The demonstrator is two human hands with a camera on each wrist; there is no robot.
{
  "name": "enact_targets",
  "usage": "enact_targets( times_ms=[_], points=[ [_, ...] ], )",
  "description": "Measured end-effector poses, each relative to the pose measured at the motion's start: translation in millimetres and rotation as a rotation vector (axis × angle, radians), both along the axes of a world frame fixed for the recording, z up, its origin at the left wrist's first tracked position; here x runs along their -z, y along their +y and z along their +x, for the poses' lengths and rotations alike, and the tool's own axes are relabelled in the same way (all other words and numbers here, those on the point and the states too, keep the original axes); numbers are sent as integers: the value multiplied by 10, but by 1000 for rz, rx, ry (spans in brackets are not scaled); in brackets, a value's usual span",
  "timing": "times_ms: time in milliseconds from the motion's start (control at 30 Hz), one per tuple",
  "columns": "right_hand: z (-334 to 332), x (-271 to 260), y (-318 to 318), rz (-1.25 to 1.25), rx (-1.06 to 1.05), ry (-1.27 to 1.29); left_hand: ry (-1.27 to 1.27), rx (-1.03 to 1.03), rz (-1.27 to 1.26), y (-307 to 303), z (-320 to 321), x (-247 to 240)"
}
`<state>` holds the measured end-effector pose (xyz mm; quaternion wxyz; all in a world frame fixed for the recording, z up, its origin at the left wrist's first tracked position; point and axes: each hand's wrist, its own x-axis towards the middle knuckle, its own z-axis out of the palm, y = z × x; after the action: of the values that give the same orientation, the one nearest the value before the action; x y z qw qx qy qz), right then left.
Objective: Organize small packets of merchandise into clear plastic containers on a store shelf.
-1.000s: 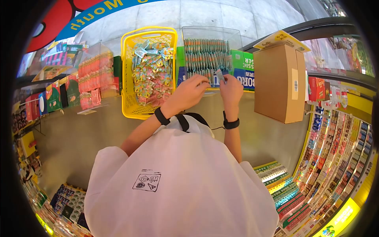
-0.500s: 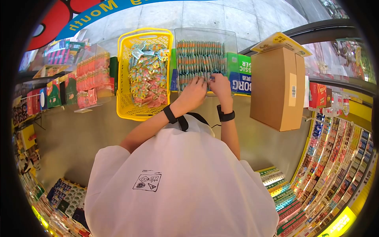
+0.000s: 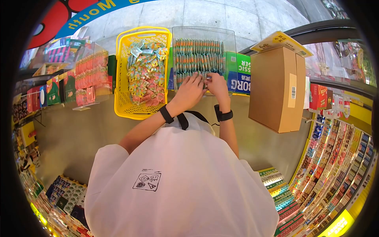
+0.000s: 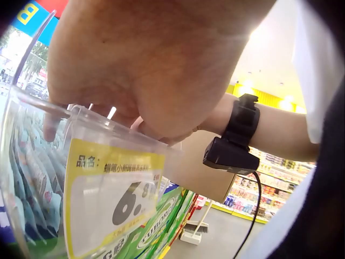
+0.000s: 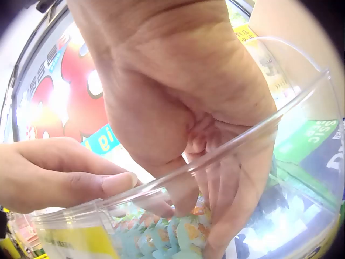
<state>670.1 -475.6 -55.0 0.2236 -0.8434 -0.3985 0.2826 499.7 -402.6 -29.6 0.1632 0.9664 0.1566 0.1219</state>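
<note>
Rows of teal-and-orange snack packets (image 3: 199, 59) stand upright in a clear plastic bin (image 3: 231, 43). My right hand (image 3: 217, 86) reaches over the bin's front rim. In the right wrist view its thumb and fingers (image 5: 229, 216) pinch a packet at the end of the nearest row. Beside it my left hand (image 3: 190, 93) lies over the front row with its fingers extended onto the packets. Its thumb (image 5: 118, 183) is at the rim in the right wrist view. A price card (image 4: 113, 199) reading 6.8 hangs on the bin's front.
Left of the bin stands a yellow basket (image 3: 119, 94) heaped with blue, yellow and pink packets. A tall cardboard box (image 3: 272, 89) is on the right, beside green-and-blue cartons (image 3: 239, 73). Pink packets (image 3: 90, 71) fill another clear bin further left. Stocked shelves (image 3: 331, 150) line the right.
One second ago my right hand held a packet up above the front row. Both hands have since lowered into the bin, and my left fingers have spread over the packets.
</note>
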Motion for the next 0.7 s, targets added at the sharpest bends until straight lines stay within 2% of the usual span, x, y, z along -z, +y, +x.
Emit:
enact_targets(
  times_ms=[167,367,433,567,700],
  points=[
    [38,58,-6,-43,50,4,-14,52,0,12,6,23],
    [63,-34,-30,-61,-65,-43,-57,39,-39,-4,2,-18],
    [59,-58,-48,-48,15,44,-43,45,-31,9,-9,-14],
    [69,-73,-75,-58,39,42,-21,52,-38,27,-11,-14],
    [62,-54,-73,43,6,69,-17,51,-30,17,-23,-26]
  ],
)
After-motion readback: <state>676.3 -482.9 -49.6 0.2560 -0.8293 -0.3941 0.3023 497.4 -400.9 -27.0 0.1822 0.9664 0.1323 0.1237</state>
